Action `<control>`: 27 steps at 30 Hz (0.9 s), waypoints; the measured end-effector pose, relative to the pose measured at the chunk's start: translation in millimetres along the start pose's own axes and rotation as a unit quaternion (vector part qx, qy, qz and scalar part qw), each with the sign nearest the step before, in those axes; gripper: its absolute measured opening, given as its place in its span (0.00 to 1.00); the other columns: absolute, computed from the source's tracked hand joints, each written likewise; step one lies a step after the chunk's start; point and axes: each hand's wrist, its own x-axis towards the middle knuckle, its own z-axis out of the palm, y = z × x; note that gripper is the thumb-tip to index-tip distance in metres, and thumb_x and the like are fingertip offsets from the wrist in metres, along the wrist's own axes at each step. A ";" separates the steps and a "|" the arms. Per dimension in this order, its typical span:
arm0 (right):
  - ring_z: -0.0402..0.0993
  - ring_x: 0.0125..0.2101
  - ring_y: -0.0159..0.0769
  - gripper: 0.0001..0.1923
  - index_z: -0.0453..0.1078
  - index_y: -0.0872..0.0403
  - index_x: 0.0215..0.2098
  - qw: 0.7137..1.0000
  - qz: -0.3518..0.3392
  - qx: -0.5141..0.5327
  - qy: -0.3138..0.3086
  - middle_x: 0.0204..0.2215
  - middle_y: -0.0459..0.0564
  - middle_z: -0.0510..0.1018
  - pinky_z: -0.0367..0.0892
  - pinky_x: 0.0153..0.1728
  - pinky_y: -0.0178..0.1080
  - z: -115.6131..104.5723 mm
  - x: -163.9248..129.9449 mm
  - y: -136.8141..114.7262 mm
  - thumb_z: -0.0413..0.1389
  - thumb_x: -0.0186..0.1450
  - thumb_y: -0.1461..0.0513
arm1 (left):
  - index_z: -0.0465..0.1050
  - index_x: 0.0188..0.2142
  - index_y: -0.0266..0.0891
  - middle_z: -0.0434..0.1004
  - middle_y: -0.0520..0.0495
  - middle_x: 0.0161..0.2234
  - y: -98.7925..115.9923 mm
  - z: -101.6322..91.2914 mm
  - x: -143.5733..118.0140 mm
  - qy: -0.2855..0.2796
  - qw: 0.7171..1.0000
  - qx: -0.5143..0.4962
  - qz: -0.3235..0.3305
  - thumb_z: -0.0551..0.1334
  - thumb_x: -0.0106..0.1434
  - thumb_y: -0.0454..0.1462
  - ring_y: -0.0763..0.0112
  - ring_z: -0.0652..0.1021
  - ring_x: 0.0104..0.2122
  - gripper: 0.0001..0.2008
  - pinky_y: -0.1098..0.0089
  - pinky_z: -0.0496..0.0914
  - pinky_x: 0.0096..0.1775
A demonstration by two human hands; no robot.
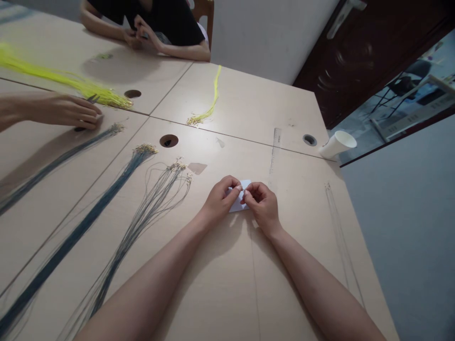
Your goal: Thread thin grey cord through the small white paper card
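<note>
My left hand [221,198] and my right hand [263,206] meet fingertip to fingertip in the middle of the table, both closed in a pinch. Beneath the fingers lies a small piece of white paper [236,206]. A thin dark cord [255,279] trails down the table from under my right hand. What sits between my left fingertips is too small to make out. Left of my hands lies a loose bundle of grey-green cords [142,213] with gold-coloured metal ends.
A denser dark cord bundle [92,213] and another [67,158] lie further left. Yellow cords [215,94], a clear ruler [275,151], a paper cup [339,143] and a few separate cords [336,222] surround the work. Co-workers' hands [64,111] [145,35] are left and across.
</note>
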 end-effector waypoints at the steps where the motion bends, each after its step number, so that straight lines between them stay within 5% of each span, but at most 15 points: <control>1: 0.69 0.20 0.30 0.02 0.64 0.53 0.27 1.000 0.001 0.002 0.000 0.19 0.42 0.70 0.63 0.23 0.34 0.1 0.0 0.2 0.54 0.56 0.63 | 0.64 0.30 0.36 0.66 0.52 0.28 0.2 0.0 0.0 -0.001 1.000 -0.001 -0.001 0.53 0.61 0.38 0.76 0.66 0.28 0.07 0.74 0.60 0.29; 27: 0.70 0.21 0.30 0.05 0.65 0.54 0.28 1.000 0.001 -0.003 -0.003 0.20 0.42 0.71 0.63 0.24 0.34 -0.9 -0.9 -2.0 0.55 0.57 0.61 | 0.64 0.30 0.37 0.66 0.52 0.28 -0.5 0.3 -0.4 0.011 1.000 -0.006 0.001 0.53 0.61 0.38 0.75 0.66 0.28 0.08 0.74 0.60 0.30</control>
